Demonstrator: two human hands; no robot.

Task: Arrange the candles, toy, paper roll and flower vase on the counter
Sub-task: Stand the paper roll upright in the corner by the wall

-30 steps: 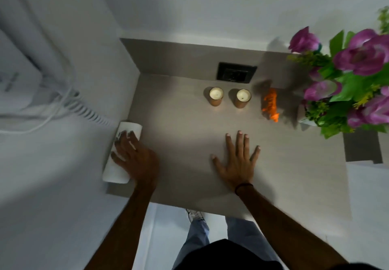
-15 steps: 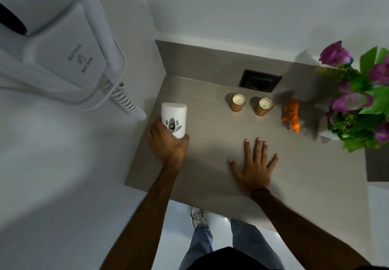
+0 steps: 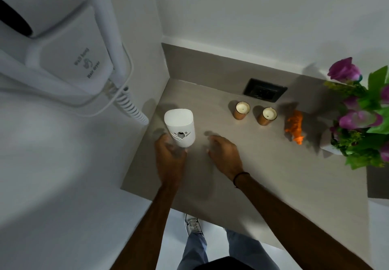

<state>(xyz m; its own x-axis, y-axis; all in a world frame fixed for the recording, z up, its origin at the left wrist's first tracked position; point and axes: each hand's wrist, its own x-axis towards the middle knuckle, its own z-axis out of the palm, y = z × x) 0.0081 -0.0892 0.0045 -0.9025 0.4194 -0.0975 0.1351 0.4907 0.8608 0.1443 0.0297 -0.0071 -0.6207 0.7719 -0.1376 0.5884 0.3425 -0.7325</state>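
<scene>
Left hand gripped upright roll near table corner. Right hand beside it, fingers curled, empty, blurred. Candles, toy, vase behind; flowers cut off.

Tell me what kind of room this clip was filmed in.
Probably a hotel or home bathroom vanity corner. A wall-hung hair dryer with a coiled cord is mounted beside a small grey counter, which has a power socket in its backsplash.

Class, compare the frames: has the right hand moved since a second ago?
Yes. The right hand has slid left, away from the candles and toward the paper roll, its fingers now curled rather than spread flat on the counter.
</scene>
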